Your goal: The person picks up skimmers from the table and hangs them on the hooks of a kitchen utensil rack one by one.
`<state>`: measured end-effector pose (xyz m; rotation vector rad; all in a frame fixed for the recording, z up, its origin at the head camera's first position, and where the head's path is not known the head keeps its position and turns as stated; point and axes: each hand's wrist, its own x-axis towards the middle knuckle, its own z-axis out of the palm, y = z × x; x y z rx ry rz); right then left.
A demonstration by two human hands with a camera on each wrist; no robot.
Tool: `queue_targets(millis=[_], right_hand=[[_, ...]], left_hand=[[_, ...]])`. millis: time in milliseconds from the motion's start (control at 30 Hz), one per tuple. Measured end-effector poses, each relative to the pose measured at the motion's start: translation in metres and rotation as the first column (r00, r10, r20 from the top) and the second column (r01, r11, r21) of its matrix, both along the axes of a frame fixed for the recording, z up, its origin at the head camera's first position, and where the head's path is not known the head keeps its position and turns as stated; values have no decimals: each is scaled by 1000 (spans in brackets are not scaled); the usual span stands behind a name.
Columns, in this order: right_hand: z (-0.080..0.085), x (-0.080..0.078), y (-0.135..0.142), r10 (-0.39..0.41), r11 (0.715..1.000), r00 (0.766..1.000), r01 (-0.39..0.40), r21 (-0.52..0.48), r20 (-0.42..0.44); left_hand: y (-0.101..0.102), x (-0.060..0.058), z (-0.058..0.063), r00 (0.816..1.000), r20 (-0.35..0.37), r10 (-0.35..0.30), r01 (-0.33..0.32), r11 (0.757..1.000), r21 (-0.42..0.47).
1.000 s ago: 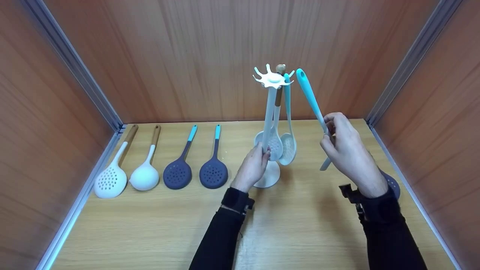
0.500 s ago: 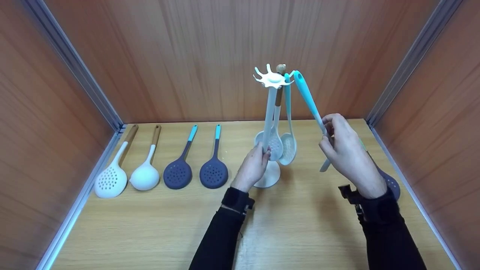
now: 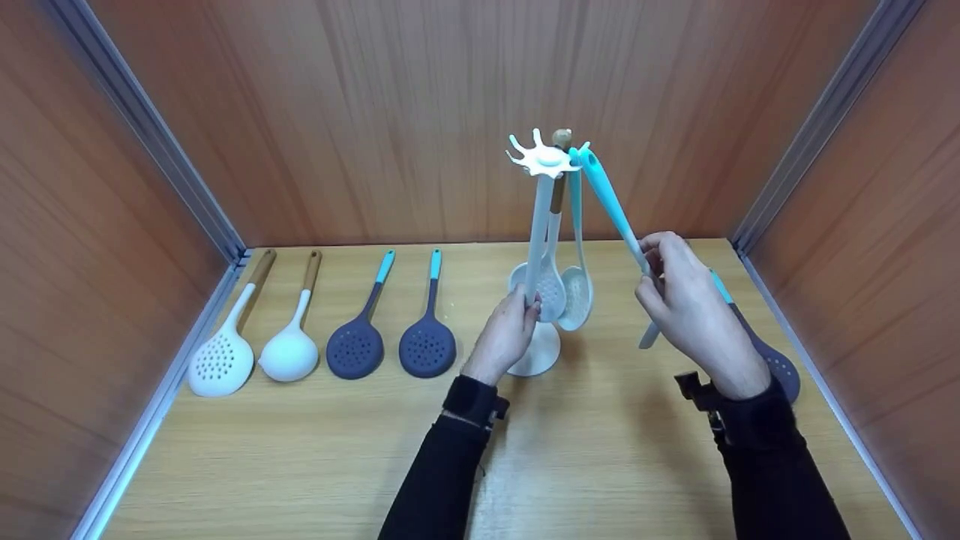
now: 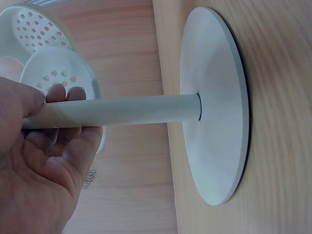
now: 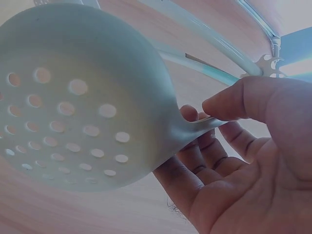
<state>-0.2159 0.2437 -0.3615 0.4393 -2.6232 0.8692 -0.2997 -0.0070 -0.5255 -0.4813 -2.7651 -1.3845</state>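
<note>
My left hand (image 3: pixel 504 334) grips the pole (image 3: pixel 537 232) of a white utensil stand, whose round base (image 4: pixel 214 146) rests on the table. At the top, a ring of curved hooks (image 3: pixel 544 159) spreads out. My right hand (image 3: pixel 686 300) pinches a grey-green skimmer (image 5: pixel 87 44) by its neck, just above the perforated bowl. The skimmer's turquoise handle (image 3: pixel 609 193) leans up to the left, its tip right at a hook on the stand's right side. From the stand hang a wooden-handled slotted spoon (image 3: pixel 553 289) and a turquoise-handled perforated spoon (image 3: pixel 576 296).
On the table at left lie a white skimmer (image 3: pixel 221 364), a white ladle (image 3: pixel 290 354) and two dark perforated turners (image 3: pixel 355 349). Another dark turner (image 3: pixel 780 371) lies partly behind the right wrist. Wooden panels (image 3: pixel 420 112) close in the back and sides.
My right hand has moved slightly left and down, bringing the skimmer's handle tip from beside the stand to its right hook. The left hand stays on the pole.
</note>
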Motion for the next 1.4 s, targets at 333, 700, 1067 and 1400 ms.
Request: queue_targets(millis=[333, 700, 1067, 1400], right_hand=[[-4, -2, -1, 20, 1000, 999, -20, -5, 30], [-8, -1, -5, 27, 1000, 999, -27, -5, 33], [-14, -4, -9, 66, 997, 995, -64, -33, 78], [-19, -8, -12, 75, 997, 993, -72, -37, 95]], left_hand=[[0, 1, 1, 1000, 28, 0, 0, 1000, 2], [-2, 2, 0, 999, -28, -24, 25, 1000, 5], [-1, 1, 1, 1000, 23, -13, 13, 1000, 5], [1, 1, 1, 999, 42, -4, 4, 1000, 10]])
